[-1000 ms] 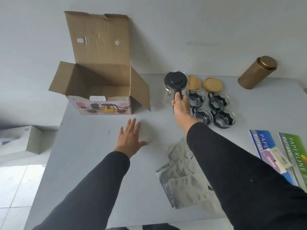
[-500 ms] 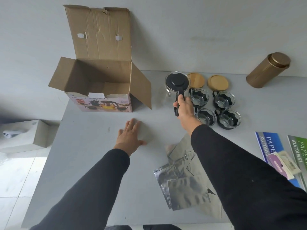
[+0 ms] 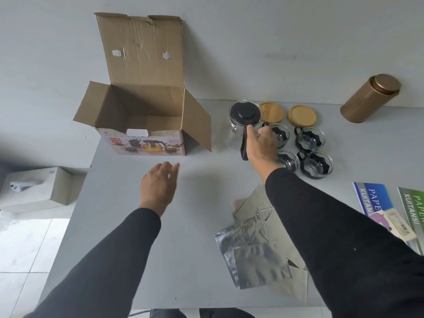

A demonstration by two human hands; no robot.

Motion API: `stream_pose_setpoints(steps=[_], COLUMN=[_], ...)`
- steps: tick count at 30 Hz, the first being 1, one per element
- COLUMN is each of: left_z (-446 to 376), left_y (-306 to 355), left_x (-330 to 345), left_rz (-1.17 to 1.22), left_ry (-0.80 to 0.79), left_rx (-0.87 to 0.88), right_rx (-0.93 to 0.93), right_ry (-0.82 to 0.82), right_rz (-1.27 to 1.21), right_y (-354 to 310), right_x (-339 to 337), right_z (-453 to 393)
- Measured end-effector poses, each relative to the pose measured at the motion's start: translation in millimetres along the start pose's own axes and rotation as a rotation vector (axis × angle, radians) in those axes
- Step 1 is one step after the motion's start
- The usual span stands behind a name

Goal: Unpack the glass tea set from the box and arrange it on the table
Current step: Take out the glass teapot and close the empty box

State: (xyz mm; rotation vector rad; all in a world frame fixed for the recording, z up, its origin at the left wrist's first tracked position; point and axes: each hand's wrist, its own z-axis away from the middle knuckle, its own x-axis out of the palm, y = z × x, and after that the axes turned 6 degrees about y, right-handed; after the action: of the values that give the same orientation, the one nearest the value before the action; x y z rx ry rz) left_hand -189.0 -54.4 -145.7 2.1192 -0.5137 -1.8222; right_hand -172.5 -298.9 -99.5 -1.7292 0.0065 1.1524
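Note:
The glass teapot [image 3: 245, 114] with a black lid stands on the grey table [image 3: 114, 226], its black handle [image 3: 244, 145] pointing toward me. My right hand [image 3: 263, 148] is just right of the handle, fingers loosened, thumb tip touching its top. Several glass cups in black holders [image 3: 309, 139] sit in a cluster right of the teapot, one partly hidden by my hand. Two round wooden coasters [image 3: 301, 115] lie behind them. The open cardboard box [image 3: 146, 121] stands at the back left. My left hand [image 3: 160, 183] hovers, empty, in front of the box.
A gold tin [image 3: 369, 99] stands at the back right by the wall. Silver foil pouches [image 3: 257, 255] lie under my right forearm. Blue and green booklets [image 3: 376, 200] lie at the right edge. A small box [image 3: 39, 189] sits on the floor, left of the table.
My right hand has let go of the teapot handle and shifted slightly right. My left hand has lifted off the table and moved a little toward the box.

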Motion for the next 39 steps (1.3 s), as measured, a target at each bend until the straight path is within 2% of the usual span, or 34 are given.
stream_pose_setpoints(steps=[2, 4, 6, 8, 10, 12, 13, 16, 21, 25, 29, 32, 36, 39], left_z=[-11.0, -24.9, -40.7, -60.6, -81.7, -99.4, -106.0, -121.8, -132.7, -131.1, -134.7, -138.1, -144.0, -158.5], left_y=[-11.0, -22.4, -33.4, -44.7, -52.5, -58.0, -61.3, -78.8, -105.2, -125.3, -143.4, -149.8, -145.5, -141.6], left_x=[-12.2, -24.3, -36.9, -50.7, -66.5, -80.6, -86.2, -95.5, -105.4, -114.8, -119.3, -119.2, -121.7, -117.0], left_rz=[-0.008, 0.062, 0.200, 0.309, 0.485, 0.721, 0.756, 0.667, 0.611, 0.578, 0.540, 0.535, 0.450, 0.383], left_ry=[0.142, 0.270, 0.403, 0.456, 0.346, 0.134, 0.036, -0.119, -0.118, -0.115, -0.205, -0.274, -0.288, -0.255], left_rx=[-0.064, -0.204, -0.364, -0.520, -0.698, -0.816, -0.816, -0.726, -0.621, -0.298, -0.048, 0.021, 0.105, 0.079], right_rx=[-0.199, -0.287, -0.243, -0.089, 0.070, 0.150, 0.179, 0.313, 0.430, 0.368, 0.140, 0.036, 0.131, 0.072], right_ry=[0.239, 0.255, 0.041, -0.244, -0.397, -0.421, -0.419, -0.408, -0.319, -0.188, -0.077, -0.093, -0.032, -0.014], right_rz=[-0.028, -0.119, -0.132, -0.127, -0.128, -0.104, -0.095, -0.150, -0.332, -0.370, -0.351, -0.300, -0.398, -0.330], right_y=[-9.9, -26.3, -45.0, -65.6, -83.2, -97.1, -102.2, -116.6, -139.3, -157.6, -166.5, -169.2, -173.2, -183.3], right_x=[0.5, 7.5, 21.9, 38.8, 52.9, 63.1, 68.0, 82.2, 97.0, 103.8, 109.2, 112.1, 111.1, 111.3], right_z=[16.1, 36.1, 56.6, 75.0, 88.1, 96.1, 98.8, 104.7, 118.9, 137.0, 154.9, 158.8, 153.8, 138.2])
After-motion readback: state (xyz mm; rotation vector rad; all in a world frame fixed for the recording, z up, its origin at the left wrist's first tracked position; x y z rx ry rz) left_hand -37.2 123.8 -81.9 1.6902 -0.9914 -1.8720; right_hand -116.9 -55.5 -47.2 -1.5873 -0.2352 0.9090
